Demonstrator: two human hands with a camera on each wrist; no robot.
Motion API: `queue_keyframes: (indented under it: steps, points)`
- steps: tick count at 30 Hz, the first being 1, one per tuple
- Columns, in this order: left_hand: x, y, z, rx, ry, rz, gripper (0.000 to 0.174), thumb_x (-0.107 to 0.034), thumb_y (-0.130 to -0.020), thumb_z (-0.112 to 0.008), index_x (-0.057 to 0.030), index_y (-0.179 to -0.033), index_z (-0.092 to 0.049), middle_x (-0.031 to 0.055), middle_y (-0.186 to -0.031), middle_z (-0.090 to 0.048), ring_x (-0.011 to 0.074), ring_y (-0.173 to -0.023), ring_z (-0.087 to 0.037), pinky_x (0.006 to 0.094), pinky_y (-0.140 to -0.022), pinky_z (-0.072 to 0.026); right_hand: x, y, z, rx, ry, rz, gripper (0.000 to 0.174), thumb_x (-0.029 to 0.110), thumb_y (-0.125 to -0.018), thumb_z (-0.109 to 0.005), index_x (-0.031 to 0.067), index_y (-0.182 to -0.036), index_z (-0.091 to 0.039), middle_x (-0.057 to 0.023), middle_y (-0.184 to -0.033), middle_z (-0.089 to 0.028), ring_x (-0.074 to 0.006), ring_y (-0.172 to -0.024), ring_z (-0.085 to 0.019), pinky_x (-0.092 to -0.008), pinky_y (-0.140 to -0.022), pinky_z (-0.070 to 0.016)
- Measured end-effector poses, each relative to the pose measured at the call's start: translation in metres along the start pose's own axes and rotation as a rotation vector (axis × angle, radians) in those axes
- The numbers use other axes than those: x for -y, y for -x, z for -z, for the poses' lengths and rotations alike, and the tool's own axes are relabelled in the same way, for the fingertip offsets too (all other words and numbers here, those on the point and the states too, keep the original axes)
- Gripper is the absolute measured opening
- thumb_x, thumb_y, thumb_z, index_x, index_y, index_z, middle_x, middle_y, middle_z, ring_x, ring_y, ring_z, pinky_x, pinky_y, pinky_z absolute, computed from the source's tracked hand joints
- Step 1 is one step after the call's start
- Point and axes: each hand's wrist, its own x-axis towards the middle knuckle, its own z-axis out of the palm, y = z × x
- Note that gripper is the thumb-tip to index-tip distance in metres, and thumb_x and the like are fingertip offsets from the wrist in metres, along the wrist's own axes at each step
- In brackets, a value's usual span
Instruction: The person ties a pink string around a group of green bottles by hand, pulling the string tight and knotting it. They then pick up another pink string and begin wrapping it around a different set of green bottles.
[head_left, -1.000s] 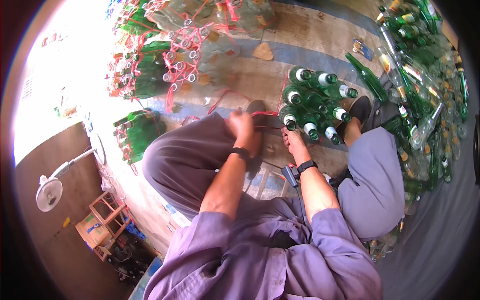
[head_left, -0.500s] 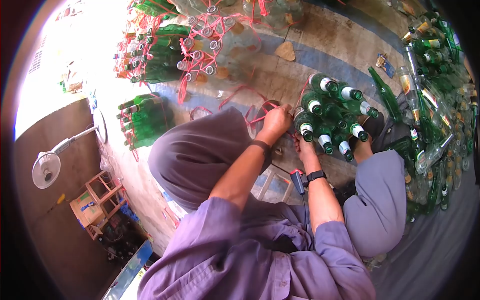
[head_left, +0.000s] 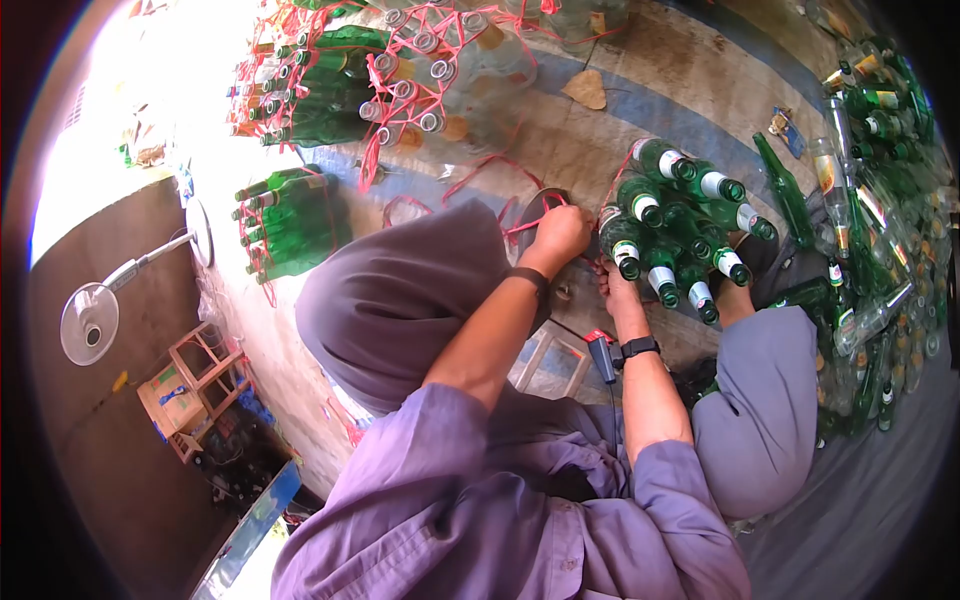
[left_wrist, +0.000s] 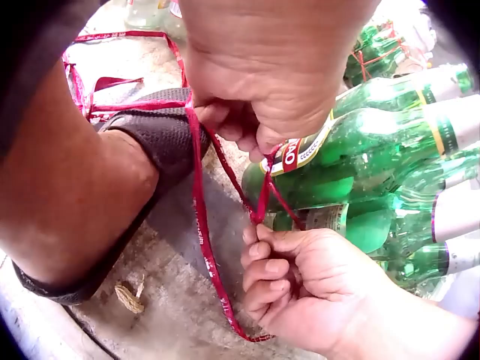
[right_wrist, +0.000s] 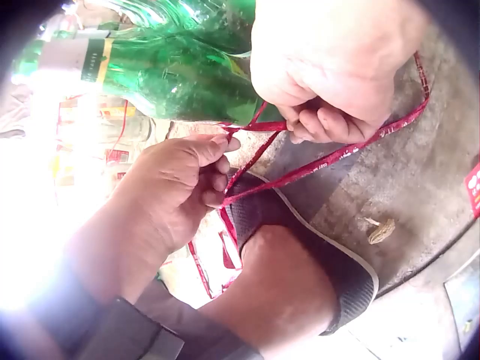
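Note:
A bundle of green glass bottles (head_left: 685,225) lies with its necks toward me in the head view. Red plastic string (left_wrist: 201,217) runs from the bundle across to a sandalled foot (left_wrist: 150,142). My left hand (head_left: 562,238) pinches the string at the bottles' bases. Just below it, my right hand (head_left: 622,292) pinches the same string between thumb and curled fingers, as the left wrist view shows. Between the hands the strands cross close to a labelled bottle (left_wrist: 375,150). A loose loop of string hangs past my right hand.
Clear bottles (head_left: 455,95) tied with red string stand at the back left, beside green bundles (head_left: 290,225). A large heap of loose bottles (head_left: 880,230) fills the right side. One green bottle (head_left: 785,190) lies apart near the heap. A fan (head_left: 90,322) stands at left.
My left hand has moved right, from over the foot to beside the right hand at the bundle, drawing string along. My right hand stays by the bundle. The head view has shifted.

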Motion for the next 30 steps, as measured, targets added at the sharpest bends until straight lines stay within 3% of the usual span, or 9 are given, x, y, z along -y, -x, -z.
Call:
queue_keyframes:
  steps: [2,4,14,16,20,23,26,28,30]
  points:
    - [-0.001,0.001,0.0,0.0,-0.056,0.038,0.016,-0.013,-0.072,-0.054,-0.0078,-0.076,-0.068,0.0182,-0.076,-0.065,0.0356,-0.072,-0.064,0.0444,-0.067,-0.0511,0.004,0.007,-0.005,0.0,0.028,-0.019,0.013,0.022,-0.086,-0.059,0.01,-0.08,-0.06,0.0059,-0.061,-0.049,-0.0026,-0.045,-0.036,-0.0175,-0.039,-0.0239]
    - [-0.001,0.002,-0.001,0.054,-0.067,0.094,0.015,-0.017,-0.078,-0.055,-0.0103,-0.081,-0.068,0.018,-0.075,-0.064,0.0354,-0.073,-0.063,0.0452,-0.068,-0.05,0.004,0.01,-0.008,0.0,0.043,-0.03,0.013,0.021,-0.085,-0.059,0.01,-0.08,-0.06,0.0061,-0.061,-0.049,-0.0024,-0.045,-0.035,-0.0174,-0.039,-0.0239]
    - [0.008,0.008,-0.014,0.078,-0.056,0.241,0.018,-0.017,-0.075,-0.057,-0.0158,-0.085,-0.071,0.0146,-0.076,-0.066,0.0333,-0.074,-0.064,0.0432,-0.068,-0.051,0.006,0.03,-0.035,0.11,-0.011,-0.046,0.013,0.02,-0.086,-0.057,0.009,-0.08,-0.058,0.0042,-0.063,-0.05,-0.0039,-0.047,-0.04,-0.0169,-0.04,-0.0276]
    - [0.004,0.014,-0.01,-0.079,-0.095,0.155,0.018,-0.017,-0.072,-0.06,-0.0187,-0.084,-0.073,0.013,-0.078,-0.067,0.0307,-0.075,-0.065,0.0408,-0.068,-0.0518,0.004,0.03,-0.036,0.127,-0.019,-0.034,0.012,0.02,-0.086,-0.058,0.0089,-0.08,-0.058,0.0039,-0.063,-0.051,-0.0041,-0.047,-0.041,-0.0173,-0.04,-0.0285]
    - [-0.005,0.014,0.001,-0.109,-0.097,0.16,0.017,-0.017,-0.069,-0.062,-0.0194,-0.082,-0.073,0.0122,-0.079,-0.067,0.0287,-0.075,-0.066,0.0394,-0.068,-0.0521,0.002,0.03,-0.037,0.249,-0.161,-0.045,0.012,0.02,-0.085,-0.059,0.0088,-0.081,-0.058,0.0032,-0.065,-0.053,-0.0048,-0.049,-0.043,-0.0187,-0.042,-0.0303]
    - [-0.011,0.01,0.008,0.047,-0.071,0.33,0.017,-0.018,-0.069,-0.062,-0.0189,-0.081,-0.073,0.0108,-0.077,-0.068,0.028,-0.073,-0.066,0.0386,-0.068,-0.0522,0.002,0.032,-0.04,0.261,-0.191,-0.066,0.011,0.02,-0.086,-0.058,0.0094,-0.081,-0.057,0.0025,-0.065,-0.053,-0.0054,-0.049,-0.043,-0.0191,-0.043,-0.0309]
    - [-0.005,0.009,0.001,0.104,0.134,0.476,0.019,-0.016,-0.072,-0.059,-0.0174,-0.085,-0.073,0.0119,-0.087,-0.068,0.0294,-0.081,-0.066,0.0375,-0.073,-0.0521,0.002,0.032,-0.042,0.285,-0.231,-0.085,0.011,0.02,-0.086,-0.058,0.0097,-0.081,-0.057,0.0021,-0.065,-0.053,-0.0059,-0.05,-0.043,-0.0192,-0.043,-0.0311]
    - [0.009,0.007,-0.016,0.032,0.293,0.408,0.019,-0.013,-0.071,-0.058,-0.0134,-0.084,-0.072,0.0127,-0.081,-0.068,0.0287,-0.072,-0.067,0.0374,-0.065,-0.0529,0.001,0.03,-0.042,0.299,-0.254,-0.093,0.011,0.019,-0.086,-0.058,0.0097,-0.082,-0.057,0.002,-0.065,-0.052,-0.0061,-0.05,-0.043,-0.0192,-0.044,-0.0313]
    - [0.013,0.003,-0.02,0.078,0.429,0.47,0.018,-0.011,-0.071,-0.057,-0.011,-0.083,-0.071,0.0131,-0.076,-0.068,0.0268,-0.066,-0.066,0.0361,-0.06,-0.0524,0.0,0.028,-0.041,0.315,-0.277,-0.114,0.011,0.02,-0.086,-0.058,0.0096,-0.083,-0.057,0.002,-0.066,-0.052,-0.0063,-0.05,-0.044,-0.0195,-0.044,-0.0313]
